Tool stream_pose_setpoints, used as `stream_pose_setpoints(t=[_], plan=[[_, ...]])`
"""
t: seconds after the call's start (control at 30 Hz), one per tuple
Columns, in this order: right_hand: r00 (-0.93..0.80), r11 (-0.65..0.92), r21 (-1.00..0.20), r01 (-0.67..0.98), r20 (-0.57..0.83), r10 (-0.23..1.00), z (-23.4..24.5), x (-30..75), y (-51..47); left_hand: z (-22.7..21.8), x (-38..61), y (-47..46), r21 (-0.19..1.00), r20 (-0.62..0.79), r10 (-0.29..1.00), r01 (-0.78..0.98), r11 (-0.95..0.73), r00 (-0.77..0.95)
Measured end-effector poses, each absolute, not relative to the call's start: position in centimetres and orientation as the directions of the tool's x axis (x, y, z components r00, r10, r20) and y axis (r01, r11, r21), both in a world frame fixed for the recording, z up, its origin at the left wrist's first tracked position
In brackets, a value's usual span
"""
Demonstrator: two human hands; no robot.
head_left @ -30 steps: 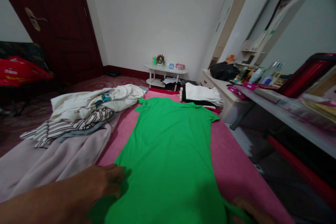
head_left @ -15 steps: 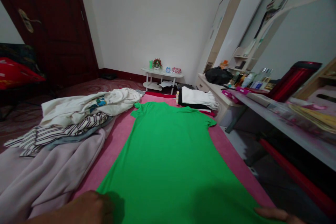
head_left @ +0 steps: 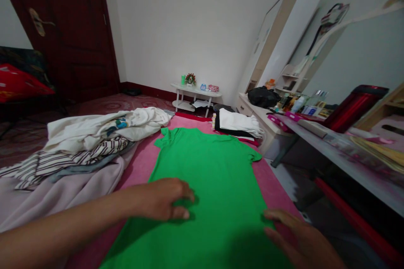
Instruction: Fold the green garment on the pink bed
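A green short-sleeved T-shirt (head_left: 208,168) lies spread flat on a pink cover (head_left: 140,169), its neck end away from me. Over the left half of the shirt is my left hand (head_left: 167,199), fingers curved and thumb apart, holding nothing. Whether its fingertips touch the cloth I cannot tell. By the shirt's right edge is my right hand (head_left: 298,235), with thumb and fingers parted and nothing between them. The shirt's hem runs out of view at the bottom.
Loose clothes lie to the left: a white garment (head_left: 94,128), a striped one (head_left: 72,159) and a pale lilac one (head_left: 85,189). A folded stack (head_left: 238,122) sits beyond the right sleeve. A cluttered grey table (head_left: 334,147) with a red flask (head_left: 356,107) borders the right side.
Both hands have left the shirt's lower edges and moved forward over it, the left one also inward to the right. Their fingers have opened. The shirt still lies flat.
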State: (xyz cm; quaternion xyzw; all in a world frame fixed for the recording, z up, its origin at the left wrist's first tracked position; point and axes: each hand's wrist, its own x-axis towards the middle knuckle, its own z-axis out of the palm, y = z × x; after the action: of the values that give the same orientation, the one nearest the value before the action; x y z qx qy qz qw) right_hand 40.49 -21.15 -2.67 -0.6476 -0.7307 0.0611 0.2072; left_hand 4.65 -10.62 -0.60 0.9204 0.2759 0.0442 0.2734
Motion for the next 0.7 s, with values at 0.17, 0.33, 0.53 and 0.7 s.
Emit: stream_pose_setpoints(t=[0.17, 0.33, 0.53, 0.7], plan=[[-0.472, 0.415, -0.471, 0.778, -0.001, 0.882, -3.0, 31.8, -14.5, -6.1, 7.5, 0.4, 0.394, 0.159, 0.83, 0.736, -0.55, 0.535], [-0.432, 0.362, -0.399, 0.843, -0.098, 0.897, -7.1, 35.5, -6.1, -11.0, 6.4, 6.5, 0.25, 0.263, 0.933, 0.917, -0.312, 0.246], [0.192, -0.186, -0.055, 0.981, 0.133, 0.972, -8.3, 45.6, 4.0, -12.2, 6.7, 7.1, 0.205, 0.336, 0.921, 0.939, -0.275, 0.197], [0.139, -0.121, -0.084, 0.989, 0.256, 0.957, -6.0, 40.8, 9.4, -12.0, 6.9, 7.0, 0.202, 0.354, 0.916, 0.941, -0.271, 0.188]])
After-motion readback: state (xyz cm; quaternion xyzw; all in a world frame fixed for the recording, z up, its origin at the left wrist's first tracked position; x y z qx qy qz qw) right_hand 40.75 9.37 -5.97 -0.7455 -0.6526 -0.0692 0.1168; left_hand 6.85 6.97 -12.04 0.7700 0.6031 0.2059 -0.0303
